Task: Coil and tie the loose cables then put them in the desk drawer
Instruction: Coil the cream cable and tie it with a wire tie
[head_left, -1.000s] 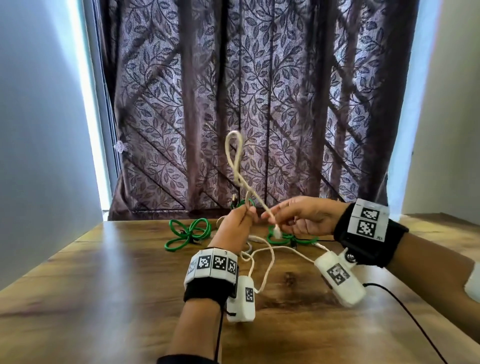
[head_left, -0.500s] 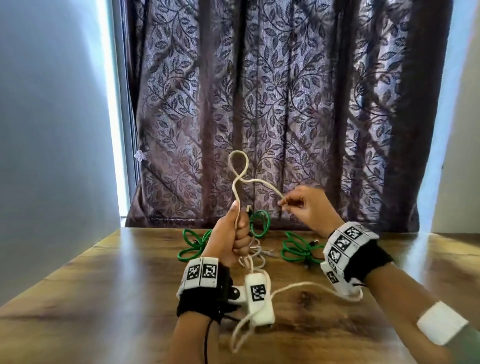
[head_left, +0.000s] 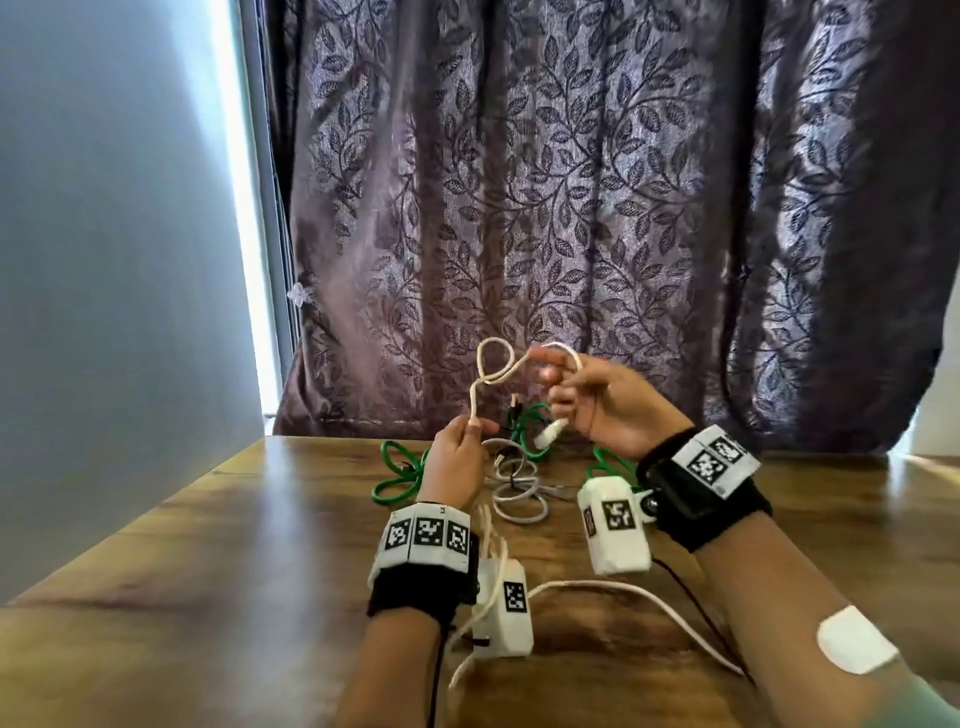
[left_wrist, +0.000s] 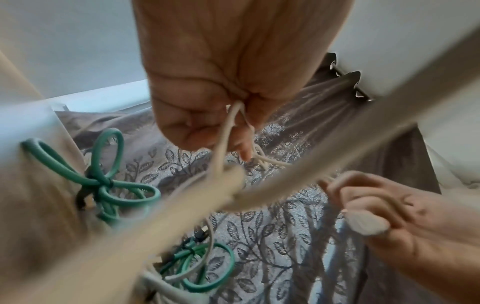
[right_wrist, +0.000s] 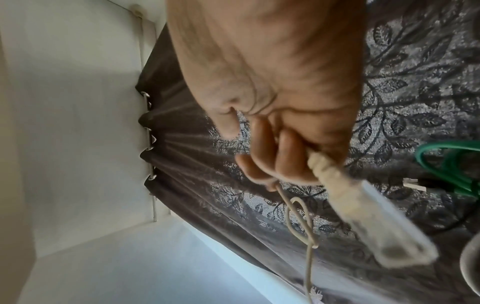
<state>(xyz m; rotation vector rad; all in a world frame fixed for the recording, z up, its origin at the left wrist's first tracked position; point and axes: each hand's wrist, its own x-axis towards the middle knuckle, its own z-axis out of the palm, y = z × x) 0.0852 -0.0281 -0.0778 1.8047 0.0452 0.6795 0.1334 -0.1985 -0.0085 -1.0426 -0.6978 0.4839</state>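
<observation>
A wooden worktop (head_left: 208, 597) carries everything here. Just beyond the left hand (head_left: 457, 467) lies a tied green cable bundle (head_left: 400, 475), a coiled grey cable (head_left: 514, 493) rests between the two hands, and more green cable (head_left: 605, 465) lies beside the right hand (head_left: 602, 405). Nearer than both wrists, a slack white cable (head_left: 623, 590) trails across the wood.

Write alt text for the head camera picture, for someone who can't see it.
Two hands hold a white cable up above a wooden desk: the left hand pinches it below a small loop, the right hand holds its plug end. Tied green cables and a grey coil lie behind, before a leaf-patterned curtain.
</observation>
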